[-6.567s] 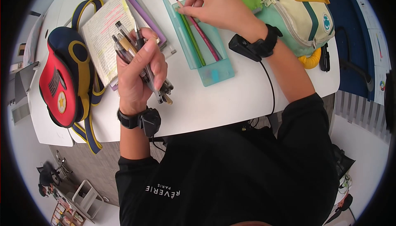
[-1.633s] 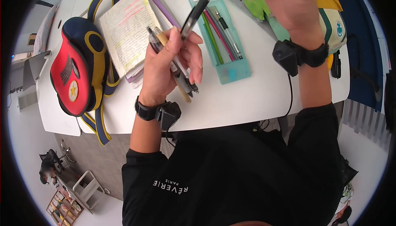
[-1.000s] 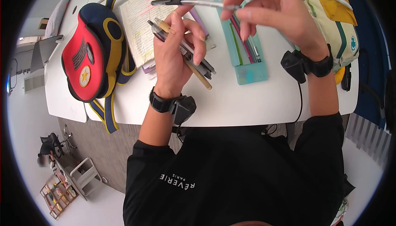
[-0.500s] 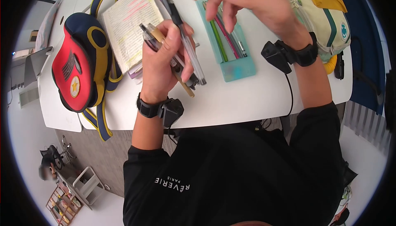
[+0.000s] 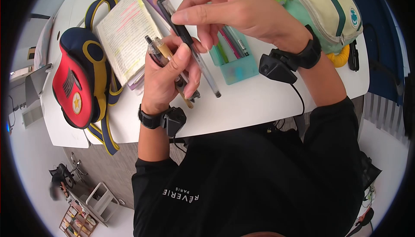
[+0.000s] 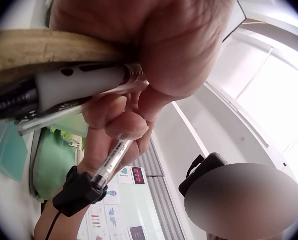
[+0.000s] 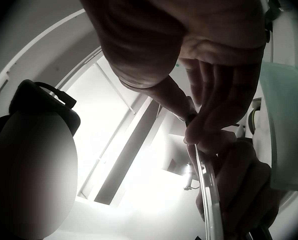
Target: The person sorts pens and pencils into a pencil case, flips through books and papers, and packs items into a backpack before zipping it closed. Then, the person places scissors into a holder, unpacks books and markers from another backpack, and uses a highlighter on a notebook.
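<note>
In the head view my left hand (image 5: 166,79) grips a bunch of pens, among them a tan one (image 5: 162,46). A clear pen (image 5: 207,75) with a black cap slants up from its thumb and fingers. The thumb and fingers of my right hand (image 5: 242,16) pinch that pen's capped upper end; the pinch also shows on the clear pen (image 7: 209,195) in the right wrist view. The left wrist view shows a grey-grip pen (image 6: 84,85) beside the tan barrel (image 6: 54,47). Coloured pencils (image 5: 229,42) lie in a teal case (image 5: 240,72), partly hidden behind my right hand.
An open, highlighted book (image 5: 123,33) lies on other books, left of the case. At the far left is a red and navy bag (image 5: 75,85). A cream and green backpack (image 5: 320,16) stands at the right on the white table (image 5: 242,107), near a black object (image 5: 353,55).
My right hand has come left from above the case and taken hold of the black-capped pen's upper end. The left hand keeps the bunch and that pen. Earlier, the pen's tilt changed several times.
</note>
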{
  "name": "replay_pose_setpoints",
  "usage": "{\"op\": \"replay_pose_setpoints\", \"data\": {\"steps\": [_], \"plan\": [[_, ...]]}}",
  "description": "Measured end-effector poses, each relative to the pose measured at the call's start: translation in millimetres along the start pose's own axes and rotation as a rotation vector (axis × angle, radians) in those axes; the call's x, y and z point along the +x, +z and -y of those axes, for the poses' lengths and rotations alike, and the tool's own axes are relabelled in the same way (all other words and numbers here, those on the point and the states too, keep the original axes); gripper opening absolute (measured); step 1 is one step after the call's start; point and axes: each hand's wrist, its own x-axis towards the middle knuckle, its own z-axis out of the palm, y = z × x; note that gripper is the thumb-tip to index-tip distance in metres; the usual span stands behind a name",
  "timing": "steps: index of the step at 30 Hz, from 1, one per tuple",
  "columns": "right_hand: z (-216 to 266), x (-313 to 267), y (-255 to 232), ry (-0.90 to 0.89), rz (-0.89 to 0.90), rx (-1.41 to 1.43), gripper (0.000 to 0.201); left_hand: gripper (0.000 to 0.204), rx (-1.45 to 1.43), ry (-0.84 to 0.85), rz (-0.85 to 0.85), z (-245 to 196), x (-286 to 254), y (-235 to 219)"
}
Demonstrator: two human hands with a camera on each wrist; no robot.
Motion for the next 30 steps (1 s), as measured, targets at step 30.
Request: {"op": "replay_pose_setpoints", "data": {"steps": [30], "plan": [[-38, 11, -44, 0.004, -0.235, -1.455, 0.036, 0.033, -0.216, 0.152, -0.046, 3, 10, -12]]}}
